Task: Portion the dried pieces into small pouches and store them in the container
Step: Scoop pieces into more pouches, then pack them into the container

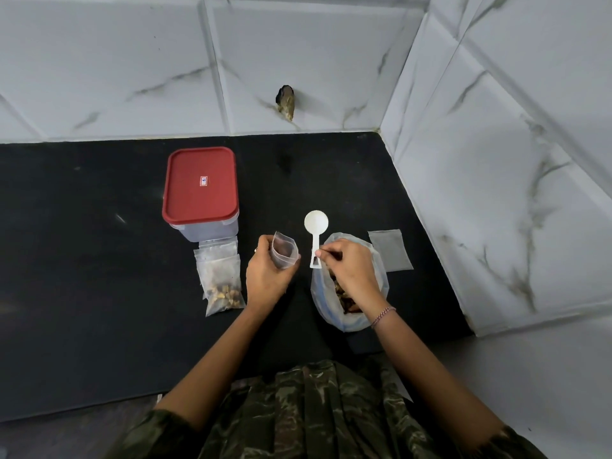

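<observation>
My left hand [266,274] grips a small clear pouch [284,250], held upright with its mouth open. My right hand [347,270] pinches the handle end of a white plastic scoop [316,226] that lies on the black counter, bowl pointing away. Under that hand sits an open plastic bag [344,321] holding brown dried pieces [341,289]. Filled small pouches [222,279] lie stacked in front of a clear container with a red lid [201,185], which is closed.
Flat empty pouches [390,250] lie right of the open bag. The black counter [82,260] ends at a marble-tiled wall behind and a tiled wall [496,210] on the right. A dark chipped hole [285,102] marks the back wall.
</observation>
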Available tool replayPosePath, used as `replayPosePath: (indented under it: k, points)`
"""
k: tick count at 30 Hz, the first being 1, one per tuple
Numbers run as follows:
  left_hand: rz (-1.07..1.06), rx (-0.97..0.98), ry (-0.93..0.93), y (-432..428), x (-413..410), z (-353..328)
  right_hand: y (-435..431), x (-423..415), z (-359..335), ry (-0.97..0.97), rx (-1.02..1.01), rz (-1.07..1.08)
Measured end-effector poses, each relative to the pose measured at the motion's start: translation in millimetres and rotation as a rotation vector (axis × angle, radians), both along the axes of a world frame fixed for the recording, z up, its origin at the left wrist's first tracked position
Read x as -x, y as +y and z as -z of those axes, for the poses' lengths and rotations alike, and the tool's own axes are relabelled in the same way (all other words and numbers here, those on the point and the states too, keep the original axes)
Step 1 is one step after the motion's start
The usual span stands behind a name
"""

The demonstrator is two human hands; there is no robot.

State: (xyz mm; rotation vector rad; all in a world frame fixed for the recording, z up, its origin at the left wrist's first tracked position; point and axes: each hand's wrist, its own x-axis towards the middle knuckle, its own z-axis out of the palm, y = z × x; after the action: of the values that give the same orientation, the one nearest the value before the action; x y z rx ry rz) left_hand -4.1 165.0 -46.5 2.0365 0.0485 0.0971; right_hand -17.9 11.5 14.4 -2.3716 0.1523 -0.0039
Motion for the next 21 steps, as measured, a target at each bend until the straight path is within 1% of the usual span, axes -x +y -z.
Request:
replayPosePath:
  k: [6, 9, 13, 17, 21]
  points:
    - [-0.091, 0.052, -0.033, 8.3, 4.0, -2.2, 21.1, -18.3, 14.4, 0.192, 0.006, -0.026]
    - [-0.12, 0.066, -0.037, 10.7, 4.9, -2.5, 34.4, -27.2, 28.5, 0.285, 0.062, -0.047]
    - [-0.126, 0.069, -0.036, 13.1, 4.6, -2.9, 45.7, -31.4, 38.8, 0.295, 0.167, -0.081]
    - [-0.122, 0.076, -0.045, 14.4, 3.2, -2.0, 50.1, -33.4, 49.6, 0.326, 0.138, -0.059]
    - [-0.115, 0.064, -0.06, 14.4, 2.3, -2.2, 49.7, -33.5, 54.1, 0.293, 0.118, -0.07]
